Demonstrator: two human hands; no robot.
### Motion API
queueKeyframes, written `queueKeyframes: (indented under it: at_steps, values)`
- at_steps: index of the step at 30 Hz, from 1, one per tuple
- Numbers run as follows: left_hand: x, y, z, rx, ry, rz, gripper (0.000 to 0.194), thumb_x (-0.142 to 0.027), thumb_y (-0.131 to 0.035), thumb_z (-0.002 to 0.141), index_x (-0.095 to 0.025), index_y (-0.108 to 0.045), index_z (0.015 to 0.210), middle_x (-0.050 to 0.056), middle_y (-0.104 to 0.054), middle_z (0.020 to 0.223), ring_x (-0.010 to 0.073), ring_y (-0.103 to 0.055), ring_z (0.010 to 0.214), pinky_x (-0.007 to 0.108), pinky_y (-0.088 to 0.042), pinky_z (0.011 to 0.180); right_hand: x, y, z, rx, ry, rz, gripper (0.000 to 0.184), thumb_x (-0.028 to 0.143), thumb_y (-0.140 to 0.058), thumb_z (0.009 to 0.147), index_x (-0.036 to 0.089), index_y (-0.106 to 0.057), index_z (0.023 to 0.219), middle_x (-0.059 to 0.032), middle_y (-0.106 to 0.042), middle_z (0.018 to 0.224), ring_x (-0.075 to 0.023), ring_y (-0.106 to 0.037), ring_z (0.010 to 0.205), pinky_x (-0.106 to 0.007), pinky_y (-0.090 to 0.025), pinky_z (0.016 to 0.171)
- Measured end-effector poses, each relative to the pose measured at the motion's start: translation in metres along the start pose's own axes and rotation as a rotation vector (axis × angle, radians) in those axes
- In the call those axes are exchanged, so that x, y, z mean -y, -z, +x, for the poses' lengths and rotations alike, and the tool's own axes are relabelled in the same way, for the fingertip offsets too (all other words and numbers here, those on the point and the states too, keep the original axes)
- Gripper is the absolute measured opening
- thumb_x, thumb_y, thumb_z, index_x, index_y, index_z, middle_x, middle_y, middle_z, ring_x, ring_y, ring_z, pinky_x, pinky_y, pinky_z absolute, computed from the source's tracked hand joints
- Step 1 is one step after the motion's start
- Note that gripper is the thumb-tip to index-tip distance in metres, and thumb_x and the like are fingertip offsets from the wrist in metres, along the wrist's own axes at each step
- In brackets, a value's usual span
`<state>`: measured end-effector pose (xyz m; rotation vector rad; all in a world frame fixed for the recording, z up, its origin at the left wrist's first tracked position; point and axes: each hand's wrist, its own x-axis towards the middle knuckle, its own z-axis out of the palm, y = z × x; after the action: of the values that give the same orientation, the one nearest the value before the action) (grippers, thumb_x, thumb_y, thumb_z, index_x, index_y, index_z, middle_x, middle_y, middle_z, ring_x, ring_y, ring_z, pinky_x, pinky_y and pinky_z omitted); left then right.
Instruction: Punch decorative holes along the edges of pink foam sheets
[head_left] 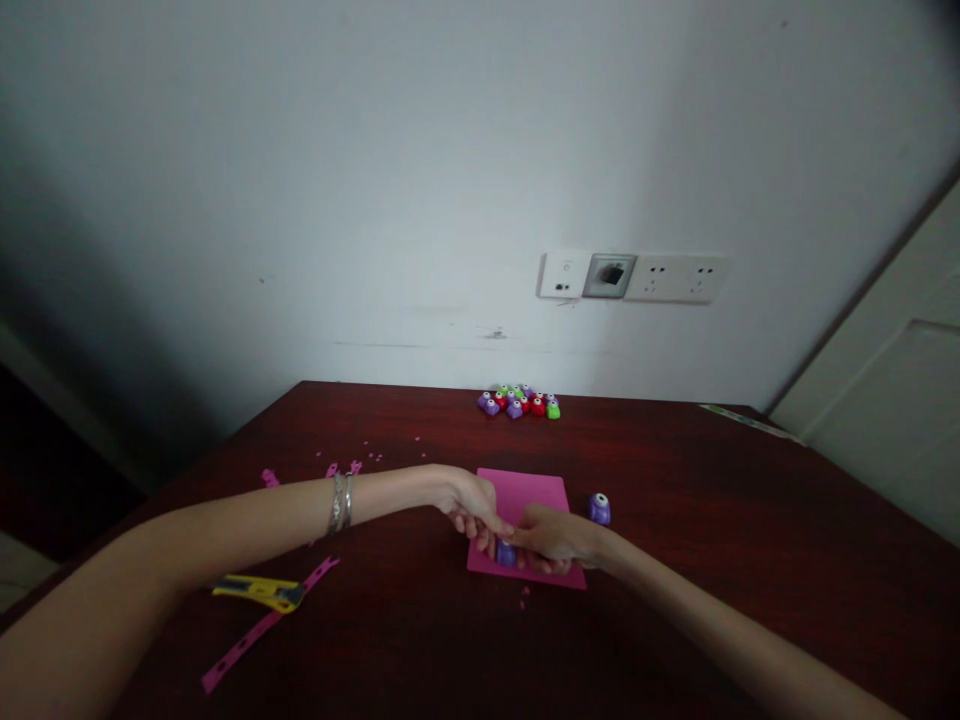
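Observation:
A sheet of pink paper lies on the dark red-brown table under both hands. At its near part is a small purple craft punch, partly covered by fingers. My left hand, with silvery bracelets at the wrist, is closed on the punch from the left, thumb reaching to its top. From the right, my right hand closes on the same punch, its thumb meeting the left one. Just right of the paper stands a second purple punch with a white top.
Several purple, red and green punches cluster by the wall. A yellow utility knife rests across a pink strip with holes at left. Tiny pink cutouts and scraps are scattered beyond my left arm. Sockets are on the wall.

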<state>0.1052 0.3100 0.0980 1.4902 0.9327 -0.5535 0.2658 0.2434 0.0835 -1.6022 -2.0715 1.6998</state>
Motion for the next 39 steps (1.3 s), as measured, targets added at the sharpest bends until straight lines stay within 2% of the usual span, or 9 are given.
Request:
queueKeyframes:
  at_steps: [7, 15, 21, 27, 34, 39]
  values:
    - [0.002, 0.001, 0.005, 0.008, 0.018, -0.044, 0.047, -0.058, -0.074, 0.045, -0.012, -0.064, 0.053, 0.007, -0.058, 0.054, 0.0049, -0.036, 0.037, 0.016, -0.021, 0.030, -0.001, -0.001, 0.002, 0.000, 0.000, -0.012, 0.052, 0.062, -0.039, 0.080, 0.018, -0.047, 0.054, 0.0060, -0.039, 0.038, -0.0051, -0.029, 0.032, -0.019, -0.018, 0.033]
    - [0.008, 0.004, 0.010, 0.047, -0.107, -0.028, 0.049, -0.060, -0.074, 0.044, -0.013, -0.062, 0.048, 0.007, -0.055, 0.050, 0.0048, -0.034, 0.035, 0.016, -0.018, 0.029, 0.004, -0.001, -0.001, -0.018, 0.009, -0.030, 0.053, 0.058, -0.040, 0.082, 0.018, -0.044, 0.047, 0.0054, -0.037, 0.036, -0.0058, -0.030, 0.032, -0.020, -0.020, 0.034]
    - [0.010, 0.005, 0.012, 0.047, -0.053, -0.031, 0.048, -0.060, -0.074, 0.044, -0.013, -0.062, 0.047, 0.006, -0.054, 0.049, 0.0047, -0.035, 0.034, 0.015, -0.019, 0.028, 0.005, -0.001, -0.002, -0.020, 0.032, -0.020, 0.056, 0.063, -0.040, 0.079, 0.018, -0.043, 0.045, 0.0058, -0.036, 0.036, -0.0053, -0.029, 0.031, -0.020, -0.018, 0.033]
    - [0.010, 0.006, 0.014, 0.091, -0.112, -0.002, 0.048, -0.061, -0.072, 0.047, -0.014, -0.062, 0.047, 0.006, -0.055, 0.049, 0.0044, -0.032, 0.032, 0.015, -0.016, 0.027, 0.004, -0.001, -0.002, -0.031, 0.049, -0.016, 0.057, 0.066, -0.040, 0.076, 0.018, -0.044, 0.046, 0.0058, -0.037, 0.035, -0.0052, -0.029, 0.031, -0.020, -0.018, 0.034]
    - [0.009, 0.002, 0.009, 0.003, -0.029, -0.079, 0.045, -0.056, -0.075, 0.046, -0.013, -0.061, 0.046, 0.005, -0.052, 0.048, 0.0032, -0.030, 0.032, 0.015, -0.015, 0.028, -0.001, -0.002, 0.001, -0.017, 0.074, -0.003, 0.058, 0.065, -0.040, 0.077, 0.018, -0.042, 0.043, 0.0060, -0.034, 0.034, -0.0051, -0.028, 0.031, -0.020, -0.017, 0.034]
    - [0.009, 0.000, 0.007, 0.018, -0.070, -0.127, 0.046, -0.055, -0.077, 0.042, -0.012, -0.061, 0.047, 0.003, -0.051, 0.047, 0.0025, -0.029, 0.033, 0.015, -0.015, 0.028, -0.002, -0.002, 0.000, -0.031, 0.085, -0.002, 0.059, 0.068, -0.040, 0.074, 0.018, -0.043, 0.044, 0.0061, -0.036, 0.034, -0.0047, -0.029, 0.031, -0.019, -0.017, 0.033]
